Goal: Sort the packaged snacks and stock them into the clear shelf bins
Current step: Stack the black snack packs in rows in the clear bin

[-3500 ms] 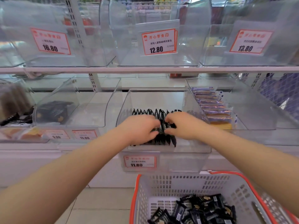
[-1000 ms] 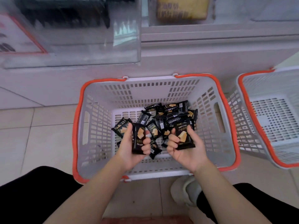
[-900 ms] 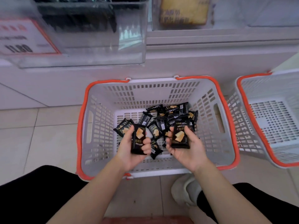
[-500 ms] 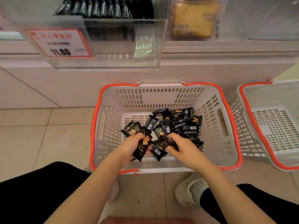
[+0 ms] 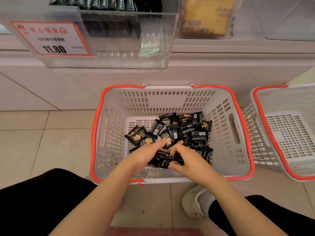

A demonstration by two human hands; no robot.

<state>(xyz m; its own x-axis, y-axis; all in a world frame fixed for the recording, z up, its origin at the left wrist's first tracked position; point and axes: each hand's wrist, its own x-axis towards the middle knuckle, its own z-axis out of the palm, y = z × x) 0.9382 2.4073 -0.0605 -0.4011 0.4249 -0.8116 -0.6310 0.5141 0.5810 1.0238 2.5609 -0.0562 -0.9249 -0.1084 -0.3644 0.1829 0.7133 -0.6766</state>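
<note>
1. Both hands are low in the basket (image 5: 109, 133). Your left hand (image 5: 144, 155) and right hand (image 5: 189, 160) pinch a small stack of black snack packs (image 5: 164, 160) between them.
2. Square the stack edge to edge before lifting — loose packs (image 5: 184, 130) lie just beyond your fingers.
3. Lift straight up; the basket walls are well apart from your wrists.
4. Judgement: the clear bin (image 5: 119, 53) overhangs the far rim — its front lip could catch the stack.

Basket (image 5: 221, 106) open above; clear bin (image 5: 119, 58) overhangs rear-left.
</note>
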